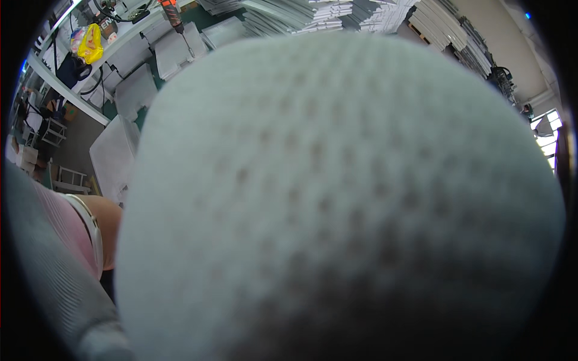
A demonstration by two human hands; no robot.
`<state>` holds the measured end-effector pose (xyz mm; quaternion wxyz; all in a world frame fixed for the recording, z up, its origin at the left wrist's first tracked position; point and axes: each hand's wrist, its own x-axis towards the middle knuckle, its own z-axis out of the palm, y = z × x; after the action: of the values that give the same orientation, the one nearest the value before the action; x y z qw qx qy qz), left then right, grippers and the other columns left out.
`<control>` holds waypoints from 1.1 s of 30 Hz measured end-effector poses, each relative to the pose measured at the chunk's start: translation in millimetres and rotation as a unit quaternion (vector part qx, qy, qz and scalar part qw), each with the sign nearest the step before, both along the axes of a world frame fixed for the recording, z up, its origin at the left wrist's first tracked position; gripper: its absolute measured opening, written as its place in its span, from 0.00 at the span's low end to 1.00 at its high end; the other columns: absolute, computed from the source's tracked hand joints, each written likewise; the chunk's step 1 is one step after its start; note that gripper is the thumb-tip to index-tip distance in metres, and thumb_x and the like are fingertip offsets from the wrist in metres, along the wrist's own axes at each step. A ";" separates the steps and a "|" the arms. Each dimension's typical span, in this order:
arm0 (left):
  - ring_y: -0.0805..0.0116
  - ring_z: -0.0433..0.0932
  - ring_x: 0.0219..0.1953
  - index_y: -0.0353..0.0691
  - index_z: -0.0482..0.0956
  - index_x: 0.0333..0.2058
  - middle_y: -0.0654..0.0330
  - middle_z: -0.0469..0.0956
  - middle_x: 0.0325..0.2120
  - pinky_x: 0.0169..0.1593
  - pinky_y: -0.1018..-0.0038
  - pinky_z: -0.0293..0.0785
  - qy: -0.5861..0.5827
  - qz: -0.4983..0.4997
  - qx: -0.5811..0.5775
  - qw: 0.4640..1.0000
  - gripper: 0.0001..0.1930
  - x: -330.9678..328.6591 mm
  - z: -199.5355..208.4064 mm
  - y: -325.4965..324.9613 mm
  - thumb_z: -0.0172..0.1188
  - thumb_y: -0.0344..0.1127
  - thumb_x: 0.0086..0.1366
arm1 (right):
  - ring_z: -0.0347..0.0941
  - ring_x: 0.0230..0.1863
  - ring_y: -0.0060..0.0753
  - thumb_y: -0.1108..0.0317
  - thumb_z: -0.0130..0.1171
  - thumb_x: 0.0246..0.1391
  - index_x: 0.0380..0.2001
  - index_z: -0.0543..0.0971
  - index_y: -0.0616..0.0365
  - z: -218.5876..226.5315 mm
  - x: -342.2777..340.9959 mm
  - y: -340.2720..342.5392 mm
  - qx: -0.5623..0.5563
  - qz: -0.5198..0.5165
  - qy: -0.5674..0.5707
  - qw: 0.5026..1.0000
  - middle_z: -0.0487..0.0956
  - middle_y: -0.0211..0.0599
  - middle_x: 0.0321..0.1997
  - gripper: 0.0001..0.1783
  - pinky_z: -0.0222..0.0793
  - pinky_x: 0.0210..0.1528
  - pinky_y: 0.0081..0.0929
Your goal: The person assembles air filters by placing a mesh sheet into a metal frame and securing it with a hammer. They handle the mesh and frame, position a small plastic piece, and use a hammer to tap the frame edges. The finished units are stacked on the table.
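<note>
A large, pale, knit-looking surface (271, 156) with small dark spots fills most of the view, very close and out of focus. It looks like a knit glove, but no fingers can be made out. On the left a grey ribbed sleeve (54, 265), apparently on my left arm, runs down to paler fabric (105, 343) beside that surface. Behind the sleeve are pink ribbed fabric (66, 219), a pale band (89, 222) and bare skin (108, 225), partly covered. My left hand's fingers and anything in them cannot be seen. I cannot identify my right hand anywhere.
An orange and black power screwdriver (171, 15) points downward at the top. Grey-white panels (114, 156) stand at left below a white-framed bench (75, 99) with a yellow bag (90, 45). Stacked panels (280, 15) lie beyond; a stool (54, 132) is far left.
</note>
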<state>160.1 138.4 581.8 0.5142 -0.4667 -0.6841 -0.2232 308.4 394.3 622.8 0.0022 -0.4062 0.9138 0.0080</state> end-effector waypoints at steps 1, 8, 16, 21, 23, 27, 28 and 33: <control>0.50 0.79 0.41 0.29 0.79 0.41 0.49 0.81 0.37 0.49 0.60 0.75 0.004 0.004 0.003 1.000 0.13 -0.1 1.0 0.2 0.55 0.33 0.62 | 0.74 0.30 0.43 0.70 0.57 0.42 0.25 0.79 0.54 2.8 -2.2 1.1 0.003 -0.003 0.001 1.000 0.76 0.37 0.29 0.04 0.70 0.33 0.38; 0.50 0.79 0.42 0.28 0.78 0.42 0.49 0.81 0.37 0.48 0.60 0.75 0.026 0.018 0.014 0.999 0.15 -4.9 5.8 -3.7 0.55 0.35 0.63 | 0.75 0.30 0.43 0.70 0.57 0.44 0.26 0.79 0.55 3.7 -10.2 -0.9 0.027 -0.033 0.018 0.999 0.77 0.37 0.29 0.04 0.70 0.33 0.38; 0.50 0.79 0.42 0.27 0.78 0.43 0.48 0.81 0.38 0.48 0.61 0.75 0.043 0.008 0.013 0.999 0.17 1.0 -1.5 -4.8 0.54 0.37 0.65 | 0.75 0.30 0.44 0.70 0.57 0.45 0.27 0.79 0.55 -4.8 -13.7 -9.0 0.054 -0.068 0.021 0.996 0.77 0.38 0.30 0.04 0.71 0.33 0.38; 0.50 0.79 0.42 0.27 0.78 0.43 0.48 0.81 0.38 0.48 0.61 0.75 0.045 0.011 0.018 0.999 0.18 -9.4 2.0 -12.4 0.54 0.39 0.66 | 0.75 0.29 0.44 0.69 0.56 0.46 0.27 0.79 0.55 -4.8 -19.2 -15.5 0.060 -0.089 0.018 0.994 0.78 0.38 0.30 0.05 0.71 0.32 0.38; 0.51 0.79 0.42 0.27 0.77 0.43 0.48 0.81 0.38 0.47 0.62 0.76 0.046 0.013 0.018 0.999 0.18 -14.0 2.6 -13.8 0.54 0.40 0.66 | 0.75 0.29 0.44 0.69 0.56 0.46 0.27 0.79 0.56 -2.7 -22.0 -19.2 0.060 -0.093 0.021 0.994 0.78 0.38 0.30 0.05 0.71 0.32 0.38; 0.51 0.79 0.42 0.26 0.77 0.44 0.47 0.81 0.38 0.47 0.62 0.76 0.046 0.004 0.020 0.999 0.19 -21.1 3.1 -21.4 0.53 0.41 0.67 | 0.76 0.29 0.44 0.69 0.56 0.47 0.28 0.79 0.56 6.6 -23.0 -34.6 0.065 -0.118 0.026 0.991 0.78 0.38 0.30 0.05 0.71 0.32 0.38; 0.51 0.79 0.42 0.26 0.77 0.44 0.47 0.81 0.38 0.47 0.62 0.76 0.044 0.001 0.024 0.999 0.19 -23.1 1.7 -22.5 0.53 0.41 0.67 | 0.76 0.29 0.44 0.69 0.56 0.47 0.28 0.79 0.56 8.8 -25.0 -39.1 0.068 -0.127 0.021 0.989 0.78 0.39 0.30 0.05 0.71 0.32 0.38; 0.51 0.79 0.42 0.26 0.77 0.44 0.47 0.81 0.38 0.47 0.62 0.76 0.043 -0.034 0.050 0.997 0.21 -35.3 1.0 -21.2 0.53 0.43 0.68 | 0.76 0.29 0.45 0.69 0.56 0.48 0.28 0.79 0.56 -14.9 -33.4 -44.1 0.079 -0.214 -0.050 0.972 0.79 0.39 0.31 0.05 0.72 0.32 0.38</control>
<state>124.8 117.2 582.9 0.5578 -0.4724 -0.6332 -0.2545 275.0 350.1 608.0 0.0819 -0.1994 0.9747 0.0596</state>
